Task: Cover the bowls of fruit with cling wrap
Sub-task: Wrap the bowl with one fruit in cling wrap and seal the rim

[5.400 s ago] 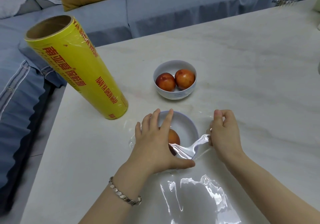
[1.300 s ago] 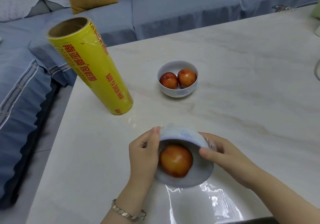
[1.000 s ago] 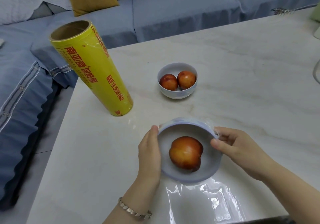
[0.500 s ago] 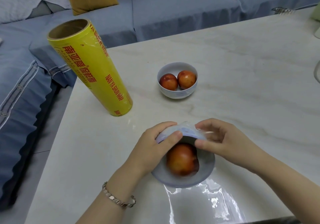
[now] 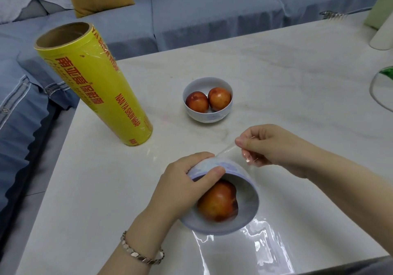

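Grips the near bowl with the left hand, fingers curled over the rim. Bowl tipped this way, one fruit inside. Pinches wrap with the right hand, pulled tight from the bowl's far side. More wrap lying shiny on the bench. Far bowl with two fruits, open on top. Yellow roll standing at left, reading "NAN YA SHUN WRAP" in red beside Chinese signs.

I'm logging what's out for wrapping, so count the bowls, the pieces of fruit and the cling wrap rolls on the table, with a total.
Bowls: 2, the far bowl and the near bowl
Pieces of fruit: 3, two in the far bowl, one in the near bowl
Yellow cling wrap roll: 1
Total: 6
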